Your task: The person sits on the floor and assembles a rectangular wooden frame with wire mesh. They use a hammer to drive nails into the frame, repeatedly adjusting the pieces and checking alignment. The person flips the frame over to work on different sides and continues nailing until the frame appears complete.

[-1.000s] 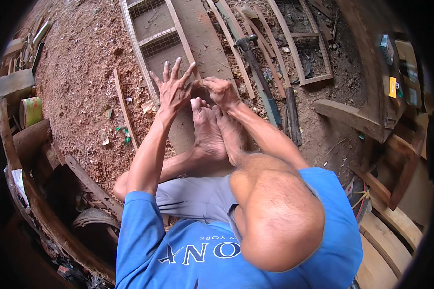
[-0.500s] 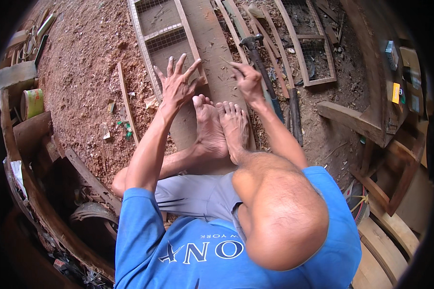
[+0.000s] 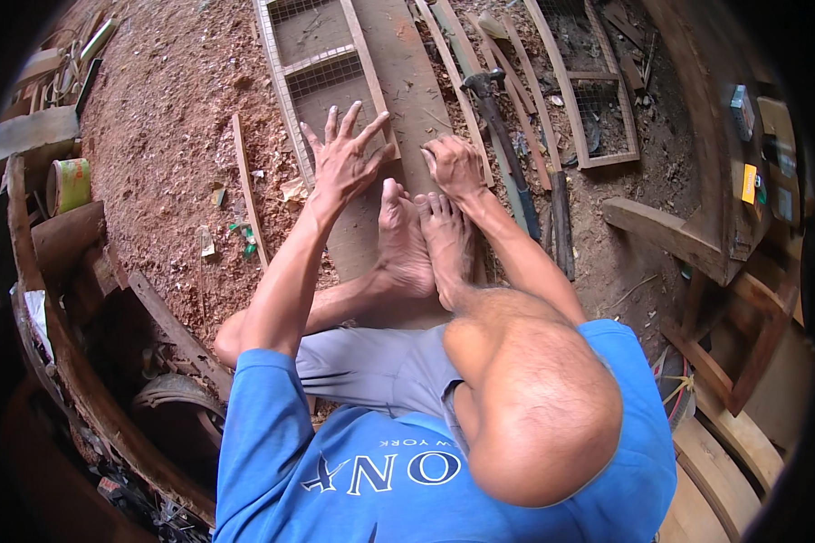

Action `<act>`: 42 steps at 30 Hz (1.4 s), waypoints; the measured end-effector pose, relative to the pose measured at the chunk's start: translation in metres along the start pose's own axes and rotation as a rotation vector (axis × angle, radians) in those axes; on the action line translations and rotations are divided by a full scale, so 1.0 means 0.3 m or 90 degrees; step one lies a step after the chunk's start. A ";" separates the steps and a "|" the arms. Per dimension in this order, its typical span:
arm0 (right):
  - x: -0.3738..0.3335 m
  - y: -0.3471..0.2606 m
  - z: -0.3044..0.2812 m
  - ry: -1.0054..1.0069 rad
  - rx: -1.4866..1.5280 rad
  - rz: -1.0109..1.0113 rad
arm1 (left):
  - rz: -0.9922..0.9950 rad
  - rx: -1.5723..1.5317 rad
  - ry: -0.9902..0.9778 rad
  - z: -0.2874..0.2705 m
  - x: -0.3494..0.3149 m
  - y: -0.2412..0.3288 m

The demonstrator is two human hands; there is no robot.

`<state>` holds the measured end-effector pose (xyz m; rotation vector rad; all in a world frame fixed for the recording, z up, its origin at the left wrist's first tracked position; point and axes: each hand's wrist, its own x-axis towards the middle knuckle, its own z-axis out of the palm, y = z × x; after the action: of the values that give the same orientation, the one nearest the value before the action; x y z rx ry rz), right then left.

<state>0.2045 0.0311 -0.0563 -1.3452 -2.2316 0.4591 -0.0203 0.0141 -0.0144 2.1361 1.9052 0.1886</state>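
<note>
Beyond the person's feet [image 3: 445, 237], a mesh-backed wooden frame [image 3: 318, 61] lies on a flat board [image 3: 417, 90], its long axis running away from them. The left hand [image 3: 342, 167] is nearer, fingers spread wide at the frame's near end; contact is unclear. The right hand [image 3: 455, 167] sits further right, fingers curled, their grip impossible to tell. The left hand partly hides that near end; the view's upper edge cuts off the far one.

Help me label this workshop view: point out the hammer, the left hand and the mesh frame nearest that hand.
Hammer [image 3: 501, 136]: head-camera view, on its dark shaft.
Left hand [image 3: 339, 172]: head-camera view, on the back of the hand.
Mesh frame [image 3: 318, 60]: head-camera view, on its wooden crossbar.
</note>
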 end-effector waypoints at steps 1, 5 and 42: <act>0.012 -0.003 0.009 0.011 -0.010 -0.016 | -0.003 0.004 -0.003 -0.002 0.000 0.002; 0.036 -0.011 0.019 -0.060 -0.060 -0.008 | -0.012 0.005 -0.007 0.001 0.005 0.000; 0.091 -0.110 -0.009 -0.058 0.182 -0.047 | -0.002 -0.014 0.084 0.054 0.010 -0.014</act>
<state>0.1713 0.0404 -0.0304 -1.1114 -2.1782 0.7918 -0.0195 0.0156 -0.0312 2.1558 1.9677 0.3573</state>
